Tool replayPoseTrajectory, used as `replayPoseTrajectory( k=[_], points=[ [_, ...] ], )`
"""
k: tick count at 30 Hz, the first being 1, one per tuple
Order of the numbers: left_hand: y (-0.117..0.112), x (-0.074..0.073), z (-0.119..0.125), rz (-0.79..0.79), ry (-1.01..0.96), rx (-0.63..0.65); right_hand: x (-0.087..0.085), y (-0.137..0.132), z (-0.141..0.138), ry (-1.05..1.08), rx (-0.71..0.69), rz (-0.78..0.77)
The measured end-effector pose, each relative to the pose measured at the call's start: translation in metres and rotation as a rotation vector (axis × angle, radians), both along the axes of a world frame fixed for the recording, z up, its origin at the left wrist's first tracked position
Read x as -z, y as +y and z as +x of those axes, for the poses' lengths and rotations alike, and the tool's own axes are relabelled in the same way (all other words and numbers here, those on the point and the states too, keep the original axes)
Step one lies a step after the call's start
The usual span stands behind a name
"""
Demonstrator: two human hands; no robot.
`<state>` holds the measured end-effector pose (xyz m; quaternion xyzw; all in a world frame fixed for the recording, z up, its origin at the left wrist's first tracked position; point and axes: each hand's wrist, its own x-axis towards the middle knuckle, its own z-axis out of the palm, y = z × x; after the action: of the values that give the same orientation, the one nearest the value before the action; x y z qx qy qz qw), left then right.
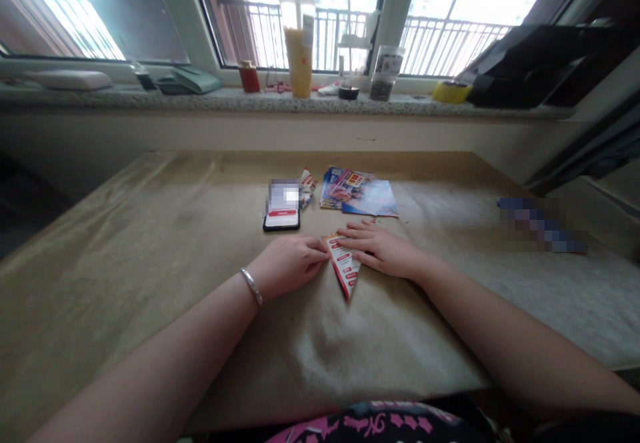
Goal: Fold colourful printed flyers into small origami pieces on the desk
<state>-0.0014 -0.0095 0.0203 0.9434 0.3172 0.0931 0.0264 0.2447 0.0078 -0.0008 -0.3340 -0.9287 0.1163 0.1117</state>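
A folded triangle of printed red-and-white paper lies on the brown paper-covered table, its tip pointing toward me. My left hand, with a silver bracelet on the wrist, rests curled at the triangle's left edge, fingertips pinching or pressing it. My right hand lies flat with fingers stretched over the triangle's top right part, pressing it down.
A phone lies just beyond my hands, beside a small folded paper piece. A stack of colourful leaflets sits to its right. The windowsill holds a tall orange drink, jars and small items.
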Motion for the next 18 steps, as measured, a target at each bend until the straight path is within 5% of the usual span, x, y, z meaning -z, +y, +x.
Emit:
replayPoseTrajectory(
  k=[18],
  points=[
    [0.004,0.0012,-0.0027,-0.026,-0.013,0.009,0.0022,-0.0004,-0.0028,0.006,-0.008,0.065]
  ],
)
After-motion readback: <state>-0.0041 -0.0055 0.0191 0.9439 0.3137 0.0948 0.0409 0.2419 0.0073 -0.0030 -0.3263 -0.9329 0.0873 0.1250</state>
